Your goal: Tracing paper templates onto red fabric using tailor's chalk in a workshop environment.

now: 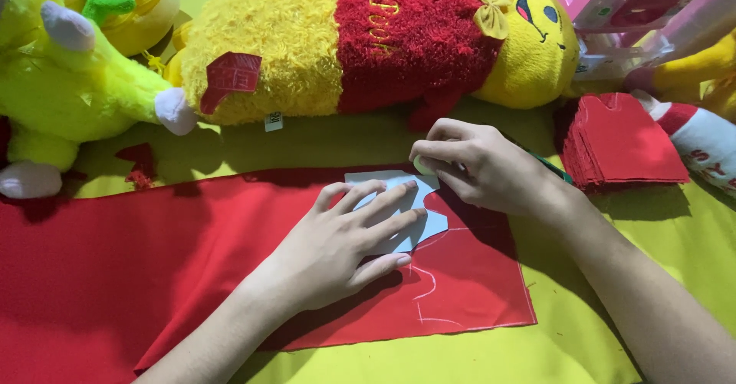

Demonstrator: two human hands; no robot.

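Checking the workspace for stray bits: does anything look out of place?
A small red fabric scrap lies loose on the yellow table, left of the red cloth and apart from the stacked cut pieces.

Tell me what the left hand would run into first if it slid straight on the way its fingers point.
Probably the right hand: the left hand lies flat on the pale template on the red cloth, fingers pointing up-right toward it.

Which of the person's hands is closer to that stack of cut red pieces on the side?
The right hand. It rests at the pale template's upper edge, a short way from the stack of red pieces. The left hand presses flat on the template, farther from the stack.
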